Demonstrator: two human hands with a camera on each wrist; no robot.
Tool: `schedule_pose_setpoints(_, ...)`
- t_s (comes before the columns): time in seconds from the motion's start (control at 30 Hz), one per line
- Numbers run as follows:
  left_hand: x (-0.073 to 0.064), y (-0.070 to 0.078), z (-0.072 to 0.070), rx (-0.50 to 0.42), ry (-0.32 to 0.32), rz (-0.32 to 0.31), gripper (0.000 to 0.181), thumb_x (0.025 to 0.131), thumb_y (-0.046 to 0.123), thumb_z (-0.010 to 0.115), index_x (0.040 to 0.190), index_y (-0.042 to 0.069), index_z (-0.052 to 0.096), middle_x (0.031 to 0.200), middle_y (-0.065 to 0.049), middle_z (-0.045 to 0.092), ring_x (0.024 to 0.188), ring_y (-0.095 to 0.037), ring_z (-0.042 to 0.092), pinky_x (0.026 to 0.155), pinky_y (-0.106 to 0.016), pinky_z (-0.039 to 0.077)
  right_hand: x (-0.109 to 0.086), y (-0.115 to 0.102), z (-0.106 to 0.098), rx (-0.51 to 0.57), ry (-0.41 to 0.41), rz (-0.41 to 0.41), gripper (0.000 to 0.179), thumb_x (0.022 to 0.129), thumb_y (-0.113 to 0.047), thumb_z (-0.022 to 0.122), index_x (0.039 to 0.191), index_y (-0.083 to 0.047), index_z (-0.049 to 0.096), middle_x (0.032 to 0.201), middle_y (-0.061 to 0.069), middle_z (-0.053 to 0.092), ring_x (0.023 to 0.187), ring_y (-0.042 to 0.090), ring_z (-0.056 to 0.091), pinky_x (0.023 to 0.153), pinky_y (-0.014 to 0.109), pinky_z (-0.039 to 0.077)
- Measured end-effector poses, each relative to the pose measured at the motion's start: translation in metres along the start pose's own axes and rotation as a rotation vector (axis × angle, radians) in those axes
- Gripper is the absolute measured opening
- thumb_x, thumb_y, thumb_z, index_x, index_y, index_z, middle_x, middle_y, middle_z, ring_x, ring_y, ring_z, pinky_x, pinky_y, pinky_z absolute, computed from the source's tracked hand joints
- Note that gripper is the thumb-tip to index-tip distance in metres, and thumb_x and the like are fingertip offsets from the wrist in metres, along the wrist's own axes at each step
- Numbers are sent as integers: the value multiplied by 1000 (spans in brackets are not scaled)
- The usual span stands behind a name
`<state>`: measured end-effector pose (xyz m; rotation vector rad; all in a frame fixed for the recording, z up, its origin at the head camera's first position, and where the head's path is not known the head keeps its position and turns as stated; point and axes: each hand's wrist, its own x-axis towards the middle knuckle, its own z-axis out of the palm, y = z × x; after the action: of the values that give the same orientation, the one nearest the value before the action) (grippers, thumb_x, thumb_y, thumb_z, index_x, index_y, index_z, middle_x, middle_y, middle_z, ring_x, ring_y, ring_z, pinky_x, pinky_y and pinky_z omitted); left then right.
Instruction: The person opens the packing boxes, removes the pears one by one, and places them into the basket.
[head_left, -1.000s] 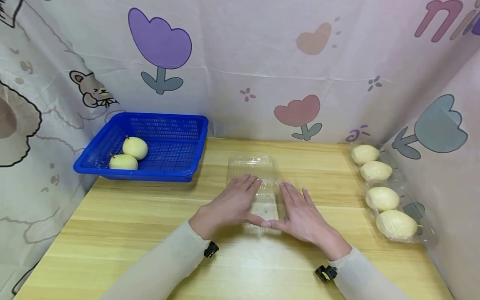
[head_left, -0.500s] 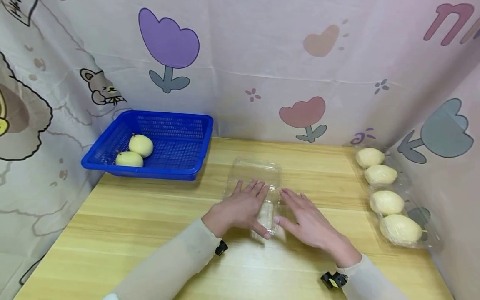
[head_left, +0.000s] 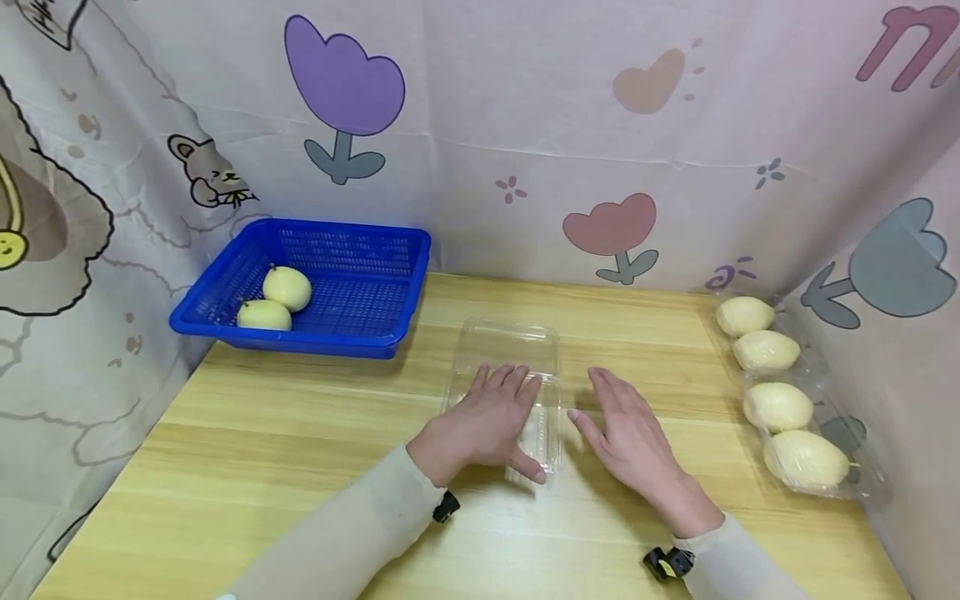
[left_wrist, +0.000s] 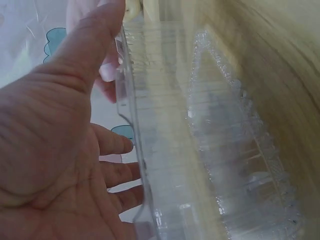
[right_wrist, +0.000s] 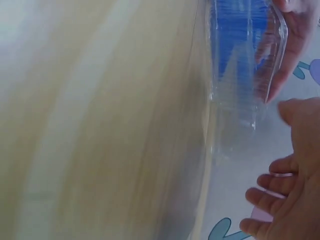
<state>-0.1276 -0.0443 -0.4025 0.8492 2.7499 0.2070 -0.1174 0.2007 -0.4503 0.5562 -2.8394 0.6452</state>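
A clear plastic clamshell box [head_left: 551, 425] lies unfolded on the wooden table, its second half [head_left: 510, 337] stretching toward the back. Over the near half my left hand [head_left: 487, 421] rests with fingers spread and thumb extended. In the left wrist view the box's rim [left_wrist: 135, 120] runs right along the fingertips. My right hand [head_left: 630, 433] hovers to the right of the box, apart from it, fingers extended and holding nothing. The right wrist view shows that gap between the right hand [right_wrist: 295, 185] and the box [right_wrist: 240, 60]. No pear is inside the box.
At the back left stands a blue plastic basket [head_left: 352, 333] with two pale, peeled-looking pears [head_left: 287, 288] in it. Along the right edge, clear boxes [head_left: 862, 479] hold several pears [head_left: 806, 460]. A printed curtain [head_left: 487, 100] encloses the table [head_left: 225, 467] behind and at the sides.
My right hand has drawn away from the box to the right. The left hand's fingers have spread over it, and the thumbs have parted. The head view has shifted slightly.
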Motion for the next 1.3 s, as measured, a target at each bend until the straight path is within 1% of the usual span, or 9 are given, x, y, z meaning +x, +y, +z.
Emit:
schedule_pose_setpoints(0.1, -3, 2, 0, 23, -3, -6, 136, 70, 82, 79, 168, 8, 22, 174, -19, 23, 160, -40, 22, 130, -66, 16, -5, 6, -5, -9, 13, 73, 76, 105, -42, 65, 157, 7, 39, 160, 30, 42, 145, 52, 42, 120, 68, 33)
schedule_pose_setpoints(0.17, -6, 3, 0, 34, -5, -8, 135, 70, 82, 79, 168, 8, 23, 174, -18, 24, 160, -39, 24, 129, -66, 17, -9, 10, -10, -17, 32, 106, 76, 104, -40, 66, 156, 9, 39, 158, 32, 43, 144, 54, 42, 119, 70, 34)
schedule_pose_setpoints(0.37, -20, 0, 1, 69, 10, -13, 133, 70, 82, 79, 167, 7, 27, 171, -17, 31, 157, -38, 29, 128, -65, 22, -21, 26, -24, -36, 105, 160, 74, 105, -37, 65, 152, 14, 41, 154, 38, 43, 139, 60, 41, 114, 74, 34)
schedule_pose_setpoints(0.5, -32, -6, 2, 50, 17, -15, 132, 69, 80, 81, 165, 6, 30, 170, -18, 32, 157, -39, 30, 127, -66, 24, -29, 36, -33, -61, 142, 194, 74, 105, -36, 65, 151, 16, 40, 151, 41, 43, 136, 62, 41, 111, 76, 34)
schedule_pose_setpoints(0.73, -52, -15, 0, 3, -5, -39, 135, 68, 77, 84, 167, 5, 26, 173, -19, 26, 159, -40, 24, 127, -69, 18, -40, 54, -47, -99, 170, 280, 76, 106, -36, 62, 153, 17, 36, 152, 43, 39, 137, 64, 37, 111, 77, 32)
schedule_pose_setpoints(0.97, -68, -23, 3, -20, 3, -13, 135, 65, 75, 87, 165, 4, 30, 170, -20, 31, 157, -41, 28, 126, -69, 21, -46, 73, -60, -136, 231, 338, 75, 104, -33, 62, 147, 23, 37, 148, 46, 40, 135, 64, 36, 115, 71, 28)
schedule_pose_setpoints(1.13, -85, -31, -1, -64, -21, -17, 137, 62, 69, 92, 165, 4, 30, 169, -21, 31, 157, -42, 27, 127, -68, 19, -48, 82, -66, -159, 217, 395, 81, 105, -36, 59, 152, 23, 29, 150, 49, 34, 140, 65, 32, 123, 71, 19)
schedule_pose_setpoints(1.2, -94, -34, -3, -72, -35, -24, 137, 61, 66, 95, 165, 5, 29, 169, -20, 32, 156, -42, 28, 127, -68, 20, -48, 84, -66, -163, 203, 416, 84, 106, -38, 58, 154, 23, 25, 151, 50, 32, 140, 66, 30, 123, 72, 18)
schedule_pose_setpoints(1.3, -108, -37, -7, -73, -66, -43, 138, 59, 61, 98, 166, 7, 29, 168, -18, 33, 156, -41, 29, 126, -69, 21, -48, 87, -67, -168, 202, 435, 84, 105, -38, 59, 154, 23, 26, 150, 49, 33, 138, 67, 31, 120, 74, 19)
